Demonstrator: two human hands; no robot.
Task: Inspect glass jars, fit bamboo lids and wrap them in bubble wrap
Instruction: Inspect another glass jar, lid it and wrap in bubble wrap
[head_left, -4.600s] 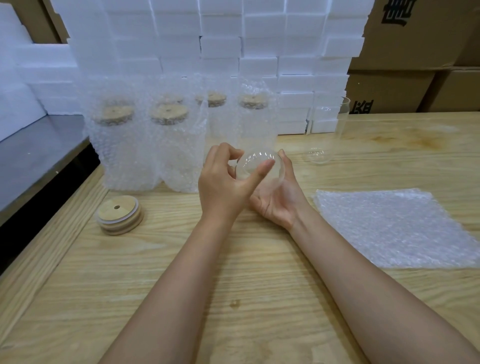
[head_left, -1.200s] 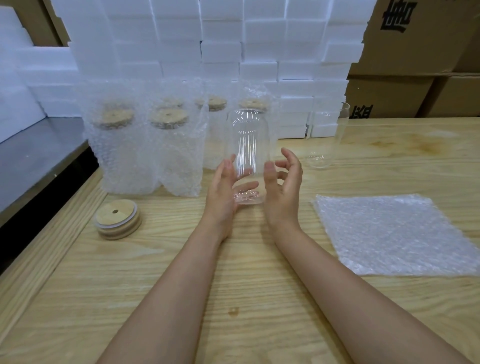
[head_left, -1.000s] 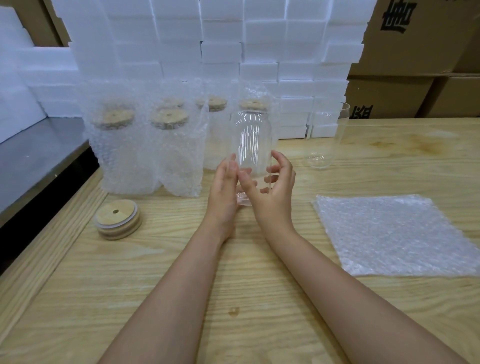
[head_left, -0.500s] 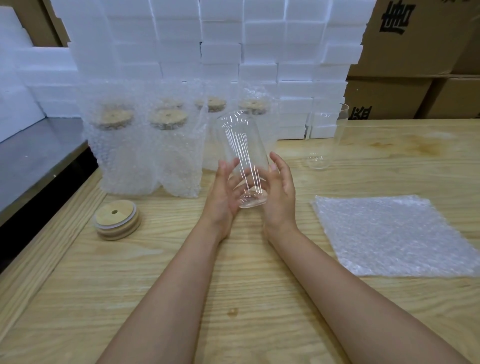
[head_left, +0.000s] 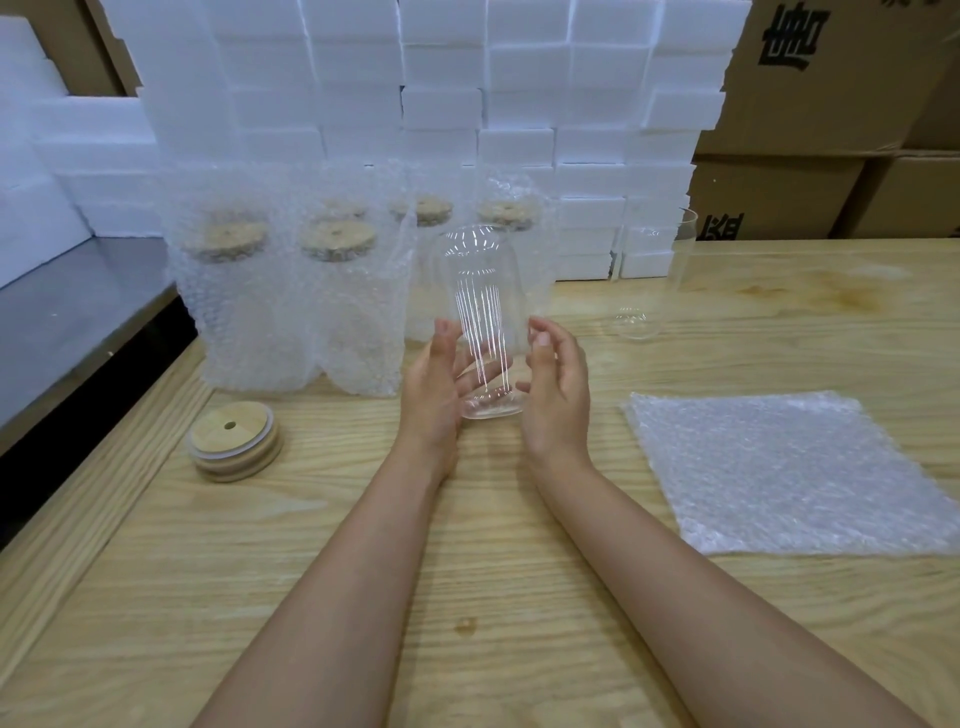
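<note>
A clear glass jar (head_left: 480, 291) with no lid is held a little above the wooden table (head_left: 467, 571), roughly upright, top leaning slightly left. My left hand (head_left: 434, 387) cups its lower left side, fingers behind the glass. My right hand (head_left: 558, 397) touches the lower right side and base with its fingertips. A stack of bamboo lids (head_left: 231, 439) lies to the left of my hands. A flat bubble wrap sheet (head_left: 779, 467) lies to the right. A second bare jar (head_left: 649, 280) stands behind on the right.
Several bubble-wrapped jars with bamboo lids (head_left: 291, 291) stand in a row behind my hands. White foam blocks (head_left: 441, 104) are stacked at the back, cardboard boxes (head_left: 831, 104) at the back right. A dark lower shelf (head_left: 67, 322) runs along the table's left edge.
The jar went from lying with its end toward me to standing upright. Over the last second I turned and tilted it between my palms; its top leans less than half a second ago.
</note>
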